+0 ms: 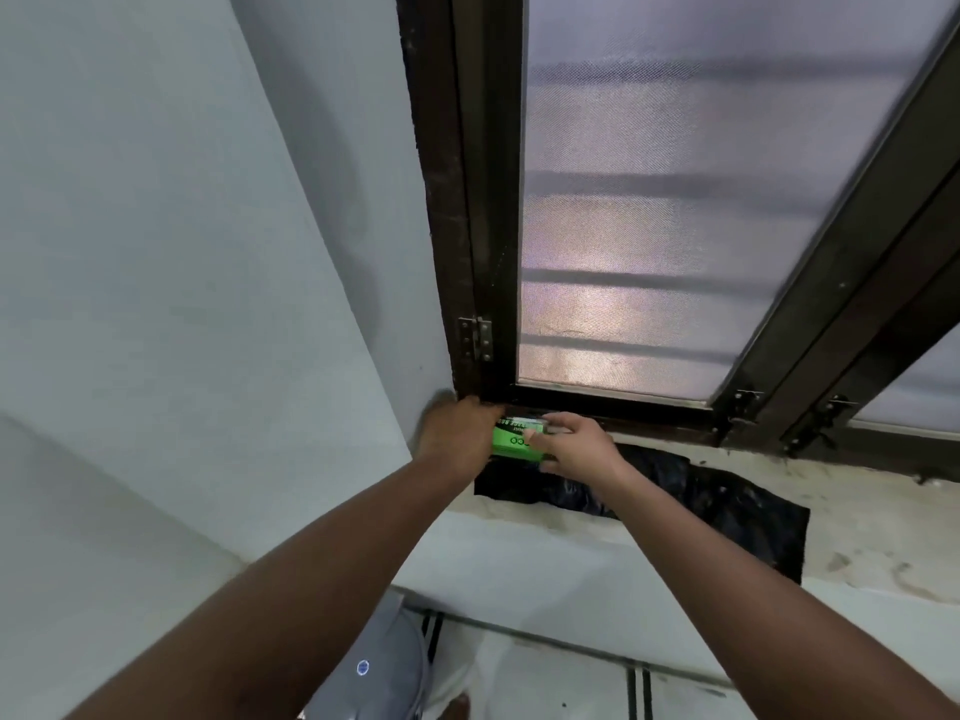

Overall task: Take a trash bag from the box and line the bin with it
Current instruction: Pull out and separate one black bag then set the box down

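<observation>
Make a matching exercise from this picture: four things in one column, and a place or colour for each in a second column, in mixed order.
Things:
1. box
2. black bag
3. hinge
4. left hand

Descriptions:
A. lies flat on the sill
B. green, held between both hands
C. on the dark window frame
D. at the box's end next to the wall

Pairs: 1-B, 2-A, 3-C, 4-D

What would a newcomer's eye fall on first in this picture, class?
The bright green box stands out first, held between both hands on the sill at the window's lower left corner. The left hand grips its left end; the right hand has fingers on its front. A black bag lies flat on the sill under the right arm.
</observation>
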Motion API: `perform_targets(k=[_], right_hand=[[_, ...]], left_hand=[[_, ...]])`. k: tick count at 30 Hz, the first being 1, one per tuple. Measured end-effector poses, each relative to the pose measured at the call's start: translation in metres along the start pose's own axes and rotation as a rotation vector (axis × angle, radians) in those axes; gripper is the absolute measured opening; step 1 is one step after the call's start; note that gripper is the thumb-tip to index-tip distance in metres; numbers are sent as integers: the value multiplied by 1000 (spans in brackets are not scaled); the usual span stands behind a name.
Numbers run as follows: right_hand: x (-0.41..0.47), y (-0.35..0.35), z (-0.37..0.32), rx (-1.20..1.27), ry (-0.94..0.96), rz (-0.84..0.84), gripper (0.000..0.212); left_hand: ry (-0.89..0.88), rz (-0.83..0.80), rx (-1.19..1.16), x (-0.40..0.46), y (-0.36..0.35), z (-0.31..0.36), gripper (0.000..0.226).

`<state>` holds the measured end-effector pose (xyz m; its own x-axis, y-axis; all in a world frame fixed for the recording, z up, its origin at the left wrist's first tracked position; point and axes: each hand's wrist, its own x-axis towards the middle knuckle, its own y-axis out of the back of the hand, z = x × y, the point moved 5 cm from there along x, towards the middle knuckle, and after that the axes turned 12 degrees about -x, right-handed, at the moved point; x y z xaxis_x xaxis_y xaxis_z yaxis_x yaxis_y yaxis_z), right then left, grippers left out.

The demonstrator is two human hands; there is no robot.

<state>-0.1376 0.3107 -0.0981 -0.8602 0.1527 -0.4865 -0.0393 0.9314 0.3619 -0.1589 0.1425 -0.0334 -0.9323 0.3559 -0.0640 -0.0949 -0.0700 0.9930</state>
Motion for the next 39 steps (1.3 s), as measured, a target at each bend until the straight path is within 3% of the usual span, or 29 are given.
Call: perform_targets(k=[2, 6, 8, 13, 15, 19, 20, 22, 23, 25, 28, 32, 35, 39], right_hand=[[-1, 4, 2, -219, 22, 92, 49], [-13, -1, 9, -999, 248, 136, 45], [-14, -2, 22, -1153, 291, 145, 39], [-14, 19, 44, -1218, 303, 230, 26], [-15, 26, 49, -1165, 252, 189, 22], [-23, 25, 58, -1198, 142, 50, 67], [-27, 22, 59, -1236, 183, 65, 62], [-31, 18, 58, -1260, 260, 133, 27], [-29, 18, 58, -1235, 270, 156, 15], [-28, 24, 56, -1030, 219, 146, 12], [-33, 34, 46, -352, 121, 7, 15], [-51, 41, 23, 245, 54, -107, 15], [-55, 42, 18, 526, -57, -100, 17], [-62, 40, 13, 708, -94, -145, 29]], left_hand=[[7, 6, 57, 2, -6, -4, 40], [5, -11, 84, 6, -19, -7, 42], [1, -9, 86, 9, -23, -7, 45], [5, -17, 93, 14, -34, -9, 48], [10, -15, 85, 16, -36, -8, 47], [-23, 20, 111, 15, -37, -3, 50], [-37, 32, 121, 14, -37, -1, 53], [-60, 34, 135, 12, -38, 0, 56], [-66, 32, 137, 11, -40, -1, 53], [-44, 29, 120, 11, -42, -3, 49], [5, 14, 43, 9, -46, -6, 48], [47, -8, -35, 2, -40, -2, 43], [71, -46, -74, -3, -38, -3, 40], [71, -35, -96, -7, -37, -2, 37]])
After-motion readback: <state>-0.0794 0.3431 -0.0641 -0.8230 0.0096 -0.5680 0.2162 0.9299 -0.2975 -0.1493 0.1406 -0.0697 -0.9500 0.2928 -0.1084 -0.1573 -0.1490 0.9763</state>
